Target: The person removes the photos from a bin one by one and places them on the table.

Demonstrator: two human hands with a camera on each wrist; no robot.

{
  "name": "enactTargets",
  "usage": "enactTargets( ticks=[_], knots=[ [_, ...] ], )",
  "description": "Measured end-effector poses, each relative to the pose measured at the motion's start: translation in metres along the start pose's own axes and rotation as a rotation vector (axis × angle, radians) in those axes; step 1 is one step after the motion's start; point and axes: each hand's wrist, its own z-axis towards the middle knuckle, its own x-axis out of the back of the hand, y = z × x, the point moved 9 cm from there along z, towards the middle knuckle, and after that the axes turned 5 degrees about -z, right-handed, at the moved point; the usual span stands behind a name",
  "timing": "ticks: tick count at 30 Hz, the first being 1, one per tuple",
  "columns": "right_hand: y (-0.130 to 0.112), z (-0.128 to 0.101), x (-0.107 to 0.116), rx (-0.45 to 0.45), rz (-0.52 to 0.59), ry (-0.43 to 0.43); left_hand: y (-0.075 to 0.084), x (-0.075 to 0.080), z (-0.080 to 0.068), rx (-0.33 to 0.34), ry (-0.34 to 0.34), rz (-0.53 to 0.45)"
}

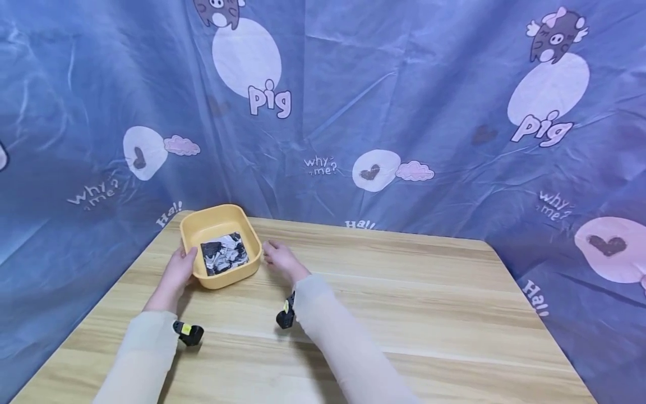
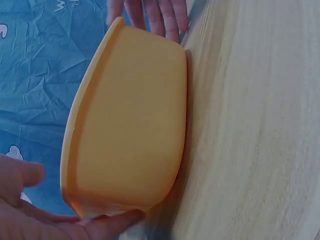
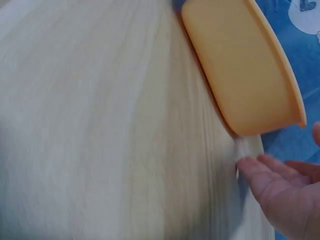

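Note:
A yellow square bin with rounded corners stands on the table. Inside it lies a flat, squarish black-and-white patterned thing, whose kind I cannot tell. My left hand is at the bin's left side. In the left wrist view the left fingers extend along the bin's outer wall, and the thumb stands apart from the rim. Close to the bin's right side is my right hand. Its fingers are fairly straight with a small gap to the bin in the right wrist view.
The wood-grain table reaches back to a blue printed curtain that hangs behind and along both sides. The bin is near the table's back left corner. A black wrist camera is on the left sleeve, another camera on the right.

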Motion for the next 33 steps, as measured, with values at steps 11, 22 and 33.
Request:
enactTargets(
  ticks=[11,22,33],
  knots=[
    [-0.006,0.001,-0.005,0.070,0.064,-0.019,-0.009,0.002,-0.003,0.023,-0.025,0.011],
    [-0.004,-0.038,0.046,-0.033,0.081,-0.081,-0.007,-0.044,-0.003,0.029,-0.254,-0.184],
    [0.021,-0.111,0.119,-0.042,0.105,-0.006,-0.008,-0.129,-0.018,0.039,-0.423,-0.235]
  ],
)
